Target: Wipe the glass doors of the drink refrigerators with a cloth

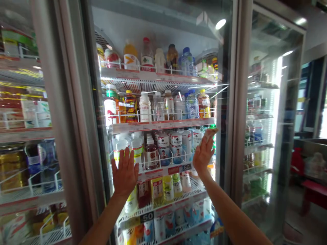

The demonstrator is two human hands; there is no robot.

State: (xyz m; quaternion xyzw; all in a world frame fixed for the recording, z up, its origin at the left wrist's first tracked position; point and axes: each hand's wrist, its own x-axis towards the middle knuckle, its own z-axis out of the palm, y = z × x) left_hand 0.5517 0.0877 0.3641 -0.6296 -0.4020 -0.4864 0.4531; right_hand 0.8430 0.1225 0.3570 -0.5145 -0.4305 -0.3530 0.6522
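Note:
My left hand (125, 174) is raised, palm away from me and fingers spread, in front of white-capped bottles (137, 149) on the third shelf. It holds nothing. My right hand (204, 154) is up at the right side of the same shelf, turned sideways with its fingers stretched upward. Its fingertips look pale and smeared, and I cannot make out anything held there. Both hands are before the glass door (163, 20) of a drinks fridge, which carries light reflections. Whether either palm touches the glass I cannot tell. Between the hands stands a dark red bottle (151, 153).
Upper shelves hold several bottles, among them an orange drink (130, 54) and a blue-capped bottle (187, 61). Metal door frames (68, 102) flank the middle section. Another stocked fridge section (260, 112) is at right, with a red stool (315, 189) beyond it.

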